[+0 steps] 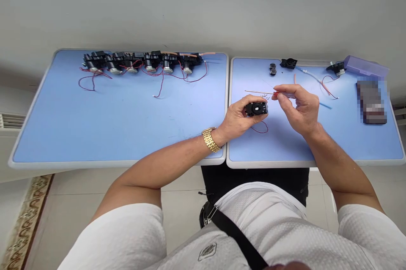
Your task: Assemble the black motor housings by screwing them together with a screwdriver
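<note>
My left hand (238, 118) is wrapped round a small black motor unit (256, 109) with a round face, held just above the right blue table (317, 143). A thin red wire (260, 129) hangs from the unit onto the table. My right hand (300, 107) pinches a thin screwdriver (279, 93) with a red grip; its long shaft (257, 91) points left, above the unit. A gold watch (211, 139) is on my left wrist.
A row of several black motor units with red wires (142, 63) lies along the back of the left blue table (95, 135). Small black parts (288, 63), a purple box (364, 66), wired pieces (336, 68) and a dark blurred object (371, 100) sit on the right table.
</note>
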The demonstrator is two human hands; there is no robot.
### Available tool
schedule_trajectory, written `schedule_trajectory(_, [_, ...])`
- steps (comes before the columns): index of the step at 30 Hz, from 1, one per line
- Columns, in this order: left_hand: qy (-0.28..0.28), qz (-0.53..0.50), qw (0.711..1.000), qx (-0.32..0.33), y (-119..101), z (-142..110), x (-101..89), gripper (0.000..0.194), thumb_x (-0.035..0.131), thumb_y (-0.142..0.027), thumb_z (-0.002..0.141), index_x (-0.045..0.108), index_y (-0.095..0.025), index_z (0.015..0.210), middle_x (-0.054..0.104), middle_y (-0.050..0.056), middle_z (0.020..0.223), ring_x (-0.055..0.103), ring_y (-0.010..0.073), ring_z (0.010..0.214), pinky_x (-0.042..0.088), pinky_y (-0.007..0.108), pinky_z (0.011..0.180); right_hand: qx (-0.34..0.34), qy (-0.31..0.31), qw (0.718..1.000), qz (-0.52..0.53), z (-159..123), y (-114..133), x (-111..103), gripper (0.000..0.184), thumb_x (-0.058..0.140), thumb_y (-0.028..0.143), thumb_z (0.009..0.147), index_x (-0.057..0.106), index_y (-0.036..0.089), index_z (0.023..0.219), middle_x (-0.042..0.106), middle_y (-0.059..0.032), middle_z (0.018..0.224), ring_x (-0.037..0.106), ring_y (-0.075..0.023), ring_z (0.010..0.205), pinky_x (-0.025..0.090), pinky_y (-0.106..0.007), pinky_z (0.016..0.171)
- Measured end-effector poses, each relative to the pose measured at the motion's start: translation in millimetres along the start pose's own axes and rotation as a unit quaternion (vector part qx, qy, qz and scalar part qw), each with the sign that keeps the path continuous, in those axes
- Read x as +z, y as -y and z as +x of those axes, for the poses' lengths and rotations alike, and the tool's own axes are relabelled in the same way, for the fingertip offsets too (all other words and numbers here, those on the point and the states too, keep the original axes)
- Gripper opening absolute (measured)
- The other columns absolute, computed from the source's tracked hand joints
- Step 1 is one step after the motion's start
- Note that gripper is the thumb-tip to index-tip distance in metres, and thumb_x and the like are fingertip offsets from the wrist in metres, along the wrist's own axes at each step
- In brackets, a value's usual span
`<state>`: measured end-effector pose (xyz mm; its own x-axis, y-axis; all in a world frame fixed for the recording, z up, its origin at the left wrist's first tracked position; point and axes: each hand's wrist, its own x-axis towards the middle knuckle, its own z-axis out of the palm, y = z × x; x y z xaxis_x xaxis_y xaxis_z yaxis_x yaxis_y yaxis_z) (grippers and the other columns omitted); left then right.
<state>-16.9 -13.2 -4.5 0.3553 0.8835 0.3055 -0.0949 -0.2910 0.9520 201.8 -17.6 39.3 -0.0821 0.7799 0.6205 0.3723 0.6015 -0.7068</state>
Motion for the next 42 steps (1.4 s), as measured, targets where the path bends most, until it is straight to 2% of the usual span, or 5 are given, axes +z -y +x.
schedule_trajectory(8, [0.012, -0.067, 0.998, -0.002, -0.2, 3.3, 0.1, 0.032, 0.094, -0.040, 0.095, 0.082, -0.027, 0.121, 0.076, 0.006, 0.126, 0.079, 0.0205, 0.110, 0.067, 0.036, 0.099, 0.006, 0.001, 1.000, -0.015, -0.1, -0.3, -0.7, 0.016, 0.071, 0.030, 0.109, 0.082, 0.029, 0.120, 0.088, -0.0002, 0.104, 0.088, -0.0191, 0.088, 0.073, -0.033, 0.081])
schedule_trajectory(19, [0.025, -0.089, 0.996, -0.009, -2.9, 3.9, -0.7, 0.030, 0.092, -0.037, 0.096, 0.081, -0.028, 0.122, 0.077, 0.005, 0.128, 0.079, 0.0182, 0.107, 0.068, 0.032, 0.091, 0.007, 0.002, 1.000, -0.019, 0.5, -0.1, -0.6, 0.016, 0.070, 0.032, 0.109, 0.082, 0.028, 0.120, 0.088, -0.0008, 0.105, 0.087, -0.0182, 0.086, 0.072, -0.033, 0.080])
schedule_trajectory(25, [0.020, -0.061, 0.998, -0.024, -2.3, 3.9, -0.2, 0.033, 0.093, -0.043, 0.095, 0.080, -0.027, 0.121, 0.077, 0.007, 0.128, 0.079, 0.0210, 0.108, 0.069, 0.034, 0.090, 0.008, 0.004, 1.000, -0.023, 0.2, -0.9, -0.4, 0.017, 0.070, 0.032, 0.108, 0.082, 0.028, 0.120, 0.088, -0.0012, 0.105, 0.087, -0.0188, 0.086, 0.072, -0.033, 0.079])
schedule_trajectory(35, [-0.003, 0.042, 0.999, 0.000, -2.7, 2.2, -0.7, 0.032, 0.092, -0.036, 0.093, 0.082, -0.025, 0.121, 0.084, 0.004, 0.115, 0.079, 0.0173, 0.102, 0.066, 0.030, 0.093, -0.001, -0.003, 1.000, -0.001, 1.7, 0.0, -1.7, 0.019, 0.073, 0.025, 0.107, 0.082, 0.029, 0.122, 0.087, 0.0002, 0.104, 0.087, -0.0185, 0.088, 0.071, -0.032, 0.077])
schedule_trajectory(42, [-0.025, 0.085, 0.996, -0.026, -6.1, -0.1, 0.5, 0.034, 0.092, -0.038, 0.091, 0.083, -0.023, 0.120, 0.086, 0.004, 0.110, 0.080, 0.0175, 0.095, 0.066, 0.030, 0.089, 0.017, -0.014, 1.000, -0.007, 3.6, 0.5, -5.8, 0.015, 0.074, 0.038, 0.109, 0.077, 0.029, 0.120, 0.083, 0.0014, 0.098, 0.087, -0.0197, 0.086, 0.072, -0.035, 0.079])
